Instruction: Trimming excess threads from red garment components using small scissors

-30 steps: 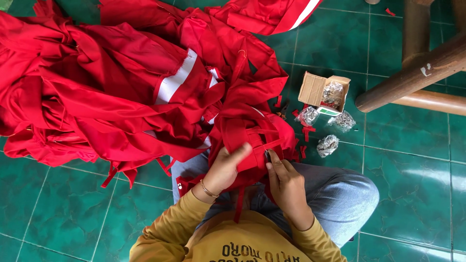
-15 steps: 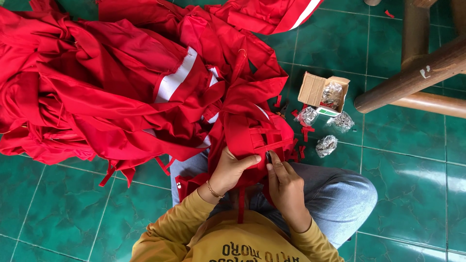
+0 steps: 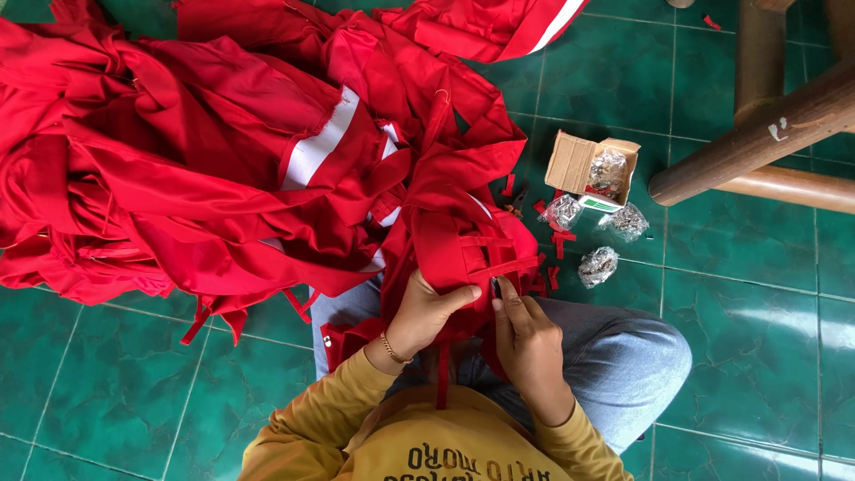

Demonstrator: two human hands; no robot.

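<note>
A red garment piece (image 3: 463,245) with narrow straps lies over my lap. My left hand (image 3: 426,312) grips its lower edge, thumb on top, a thin bracelet on the wrist. My right hand (image 3: 525,334) pinches the cloth right beside it, with a small dark thing at the fingertips that I cannot make out. Both hands nearly touch. Behind the piece a big heap of red cloth (image 3: 178,160) with white stripes covers the green tiled floor (image 3: 107,392).
An open cardboard box (image 3: 581,165) holding a clear bag of small metal parts sits to the right, with three more such bags (image 3: 598,265) and red scraps around it. Wooden furniture legs (image 3: 766,134) cross the upper right corner.
My left hand has shifted its hold on the red piece and pulled it flatter, so the straps now show. My right hand has moved slightly up to the cloth's edge.
</note>
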